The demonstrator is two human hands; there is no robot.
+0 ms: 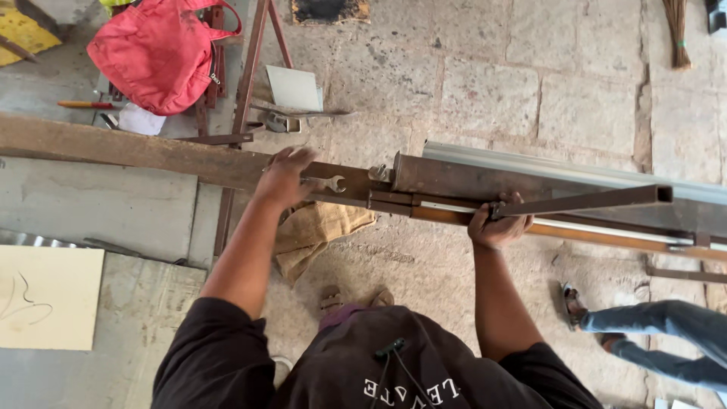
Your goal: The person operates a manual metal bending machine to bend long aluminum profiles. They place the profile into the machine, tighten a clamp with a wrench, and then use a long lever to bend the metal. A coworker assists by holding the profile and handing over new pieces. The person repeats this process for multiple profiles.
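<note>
My left hand (284,176) rests palm down on a long rusty steel beam (136,150), fingers spread, right beside an open-ended spanner (327,182) that lies on the beam. My right hand (496,226) is closed around a thin steel bar (583,201) of the bending machine, near where it meets the machine's brown frame (454,180). A grey sheet-metal strip (560,170) lies along the machine's far side.
A red bag (155,53) hangs over a metal stand (246,83) at the top left. A burlap sack (314,235) lies under the beam. Another person's jeans-clad leg and sandalled foot (651,333) are at the right. A pale board (47,297) lies at the left.
</note>
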